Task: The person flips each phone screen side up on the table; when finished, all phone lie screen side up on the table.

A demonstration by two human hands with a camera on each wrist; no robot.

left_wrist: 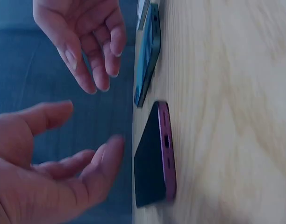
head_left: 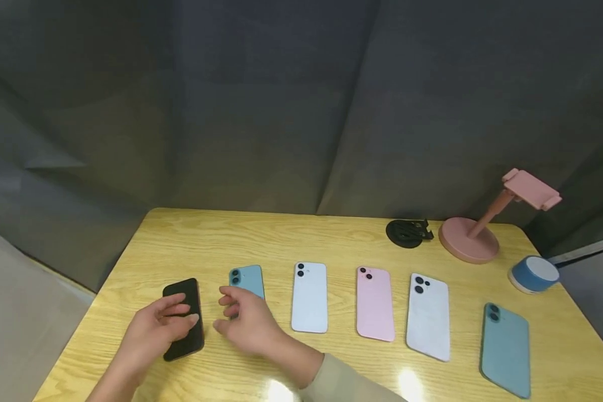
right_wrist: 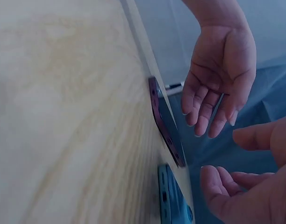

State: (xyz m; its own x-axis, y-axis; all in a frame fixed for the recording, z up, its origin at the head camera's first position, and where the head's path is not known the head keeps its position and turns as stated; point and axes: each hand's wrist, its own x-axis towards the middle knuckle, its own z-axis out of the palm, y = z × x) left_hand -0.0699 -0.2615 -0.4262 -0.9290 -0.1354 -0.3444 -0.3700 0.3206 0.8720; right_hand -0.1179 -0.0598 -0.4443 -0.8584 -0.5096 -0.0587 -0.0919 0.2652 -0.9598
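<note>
Black phone (head_left: 186, 345) lies dark face up at the left end of your wooden table (head_left: 206, 240); in the head view your left hand (head_left: 156, 329) hovers over it, while your right hand (head_left: 248, 321) hangs over the blue phone (head_left: 250, 279). The left wrist view shows your left thumb parted from loosely bent fingers, holding nothing, clear of the black phone; if you grip it, pinch its long edges rather than its face. From the right wrist view, your right thumb and fingers are also parted and empty; moving them slowly should avoid nudging the blue phone.
</note>
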